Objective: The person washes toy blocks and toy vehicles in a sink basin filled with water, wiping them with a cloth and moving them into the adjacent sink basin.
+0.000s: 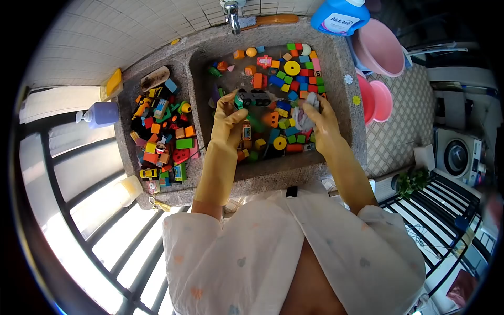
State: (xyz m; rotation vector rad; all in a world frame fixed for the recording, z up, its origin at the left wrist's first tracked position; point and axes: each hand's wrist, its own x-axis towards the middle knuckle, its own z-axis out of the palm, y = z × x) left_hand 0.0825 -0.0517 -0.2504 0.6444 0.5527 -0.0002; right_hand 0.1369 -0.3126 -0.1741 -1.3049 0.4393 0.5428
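Both my hands wear yellow rubber gloves over a stone sink (286,172). My left hand (227,118) grips a dark toy vehicle (255,98) with a green end, held above the large basin. Bunched in my right hand (319,118) is a wet greyish cloth (303,116), to the right of the vehicle. Below and around them, many colourful toy blocks (294,79) lie in the basin, among them a yellow wheel (292,67) near the back and another yellow disc (280,143) near the front.
The smaller left basin holds a heap of toys (164,136). A faucet (231,16) and a brush (277,19) are at the back. Blue detergent bottle (339,20) and pink basins (379,47) stand right; a purple soap bottle (103,115) is left.
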